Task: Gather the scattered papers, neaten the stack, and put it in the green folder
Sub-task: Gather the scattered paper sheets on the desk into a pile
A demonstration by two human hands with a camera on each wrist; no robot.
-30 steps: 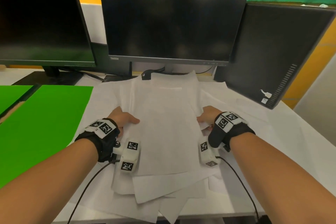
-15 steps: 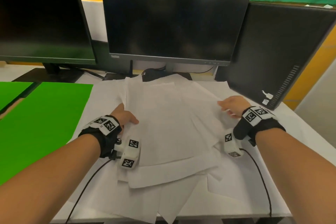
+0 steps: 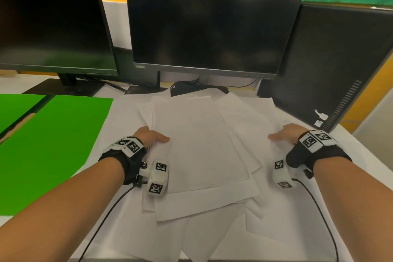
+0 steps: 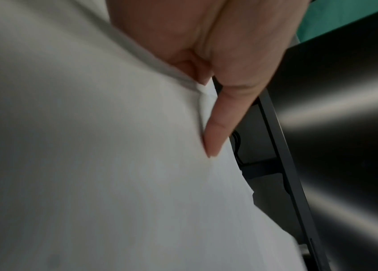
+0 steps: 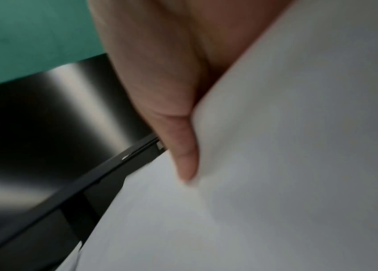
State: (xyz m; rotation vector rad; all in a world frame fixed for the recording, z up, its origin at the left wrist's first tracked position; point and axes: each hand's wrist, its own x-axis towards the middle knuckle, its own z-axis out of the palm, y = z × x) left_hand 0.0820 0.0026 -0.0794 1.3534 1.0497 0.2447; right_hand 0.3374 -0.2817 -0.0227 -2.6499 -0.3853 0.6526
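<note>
sweeping both flat, relaxed hands, left hand (image 3: 152, 137) and right hand (image 3: 286, 134), inward should square the loose papers (image 3: 204, 151) lying just right of the green folder (image 3: 53, 147).

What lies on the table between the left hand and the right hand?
In the head view, only the loose pile of white papers lies between the left hand and the right hand; both hands touch its sides.
</note>
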